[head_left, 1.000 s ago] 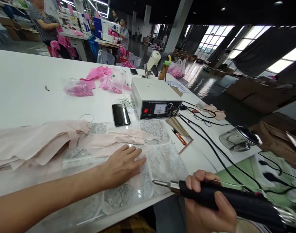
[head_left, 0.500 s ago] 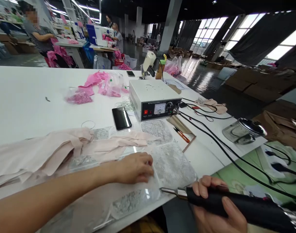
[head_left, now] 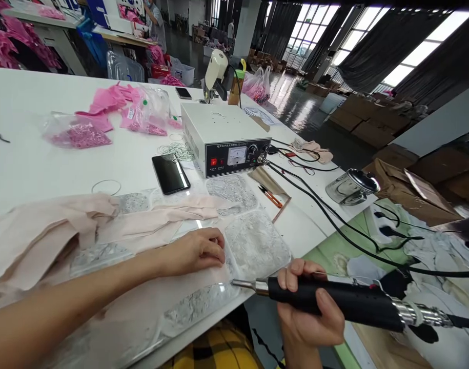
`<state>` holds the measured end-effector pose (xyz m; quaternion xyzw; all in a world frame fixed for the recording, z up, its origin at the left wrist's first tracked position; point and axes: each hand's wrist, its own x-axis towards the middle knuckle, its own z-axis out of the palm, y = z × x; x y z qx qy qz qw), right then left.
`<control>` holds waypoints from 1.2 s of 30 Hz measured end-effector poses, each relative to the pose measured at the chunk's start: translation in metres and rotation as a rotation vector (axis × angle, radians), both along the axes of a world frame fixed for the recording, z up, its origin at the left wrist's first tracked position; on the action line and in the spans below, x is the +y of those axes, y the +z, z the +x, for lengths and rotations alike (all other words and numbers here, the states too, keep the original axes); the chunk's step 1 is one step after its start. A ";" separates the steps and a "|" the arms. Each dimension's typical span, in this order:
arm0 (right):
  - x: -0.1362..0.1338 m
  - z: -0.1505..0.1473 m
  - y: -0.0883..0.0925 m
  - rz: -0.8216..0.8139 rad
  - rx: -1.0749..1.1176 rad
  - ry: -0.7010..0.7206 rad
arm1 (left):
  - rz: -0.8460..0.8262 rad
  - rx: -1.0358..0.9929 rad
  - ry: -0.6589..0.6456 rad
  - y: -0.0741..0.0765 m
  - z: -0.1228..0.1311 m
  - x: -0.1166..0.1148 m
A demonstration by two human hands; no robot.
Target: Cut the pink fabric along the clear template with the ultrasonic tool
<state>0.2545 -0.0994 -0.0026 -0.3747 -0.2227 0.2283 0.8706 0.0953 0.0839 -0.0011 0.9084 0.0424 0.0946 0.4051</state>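
Observation:
My left hand (head_left: pixel 198 251) rests palm down with its fingers curled, at the right end of a thin pale pink fabric piece (head_left: pixel 153 292). The fingertips press down at the cloth and are partly hidden. That fabric lies over a clear, marble-patterned mat (head_left: pixel 259 243). In my right hand (head_left: pixel 309 318) is a black handheld ultrasonic tool (head_left: pixel 357 302), wrapped by the fingers and thumb. Its narrow metal tip points left, close to the mat's front edge and just right of the fabric. More pale pink strips (head_left: pixel 172 218) and a fabric heap (head_left: pixel 38 230) lie beyond my left forearm.
A white control box (head_left: pixel 222 125) stands behind the mat, black cables (head_left: pixel 326 205) running right from it. Around it are a phone (head_left: pixel 170 174), orange thread snips (head_left: pixel 270 196), a glass jar with lid (head_left: pixel 351 187) and bagged pink pieces (head_left: pixel 78 133). Cardboard boxes (head_left: pixel 368 123) stand beyond.
The view has tilted down and turned right, so the table's things sit further left and higher. The tool now looks more level, its tip still near the mat's front edge. Both hands keep their grip.

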 end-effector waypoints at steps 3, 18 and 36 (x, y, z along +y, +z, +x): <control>0.002 -0.001 0.000 0.011 -0.003 -0.002 | -0.018 -0.002 -0.002 0.002 0.000 0.000; 0.003 -0.007 0.001 0.009 -0.022 -0.009 | 0.206 -0.110 -0.179 0.004 -0.006 -0.007; -0.001 -0.006 0.007 -0.045 -0.118 -0.004 | 0.635 -0.150 -0.369 0.012 -0.006 -0.010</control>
